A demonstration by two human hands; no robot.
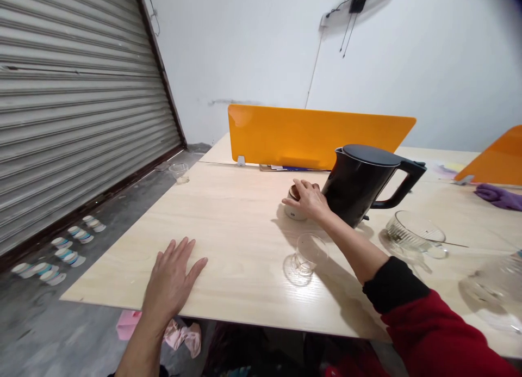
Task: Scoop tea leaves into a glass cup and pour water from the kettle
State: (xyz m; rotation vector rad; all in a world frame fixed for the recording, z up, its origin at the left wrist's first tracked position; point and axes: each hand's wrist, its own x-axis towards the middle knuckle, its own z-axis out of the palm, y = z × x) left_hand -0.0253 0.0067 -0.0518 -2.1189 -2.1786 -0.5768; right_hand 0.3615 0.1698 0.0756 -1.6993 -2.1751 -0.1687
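Observation:
My left hand (171, 279) lies flat near the table's front left, fingers stretched out and holding nothing. My right hand (309, 200) reaches across, its fingers curved over the top of a small whitish jar (294, 211) with a brown top. Those fingers partly hide the jar. Just right of it stands a black electric kettle (354, 184), its handle pointing right. Nearer to me is a small clear cup (310, 252). A ribbed glass mug (408, 230) with a thin stick or spoon across it sits right of the kettle.
An orange divider (293, 135) stands across the wooden table (236, 214). Another clear cup (179, 171) is at the far left edge. On the right are a clear glass vessel (497, 284) and a purple cloth (498, 196). Several small tubs (69, 256) stand on the floor.

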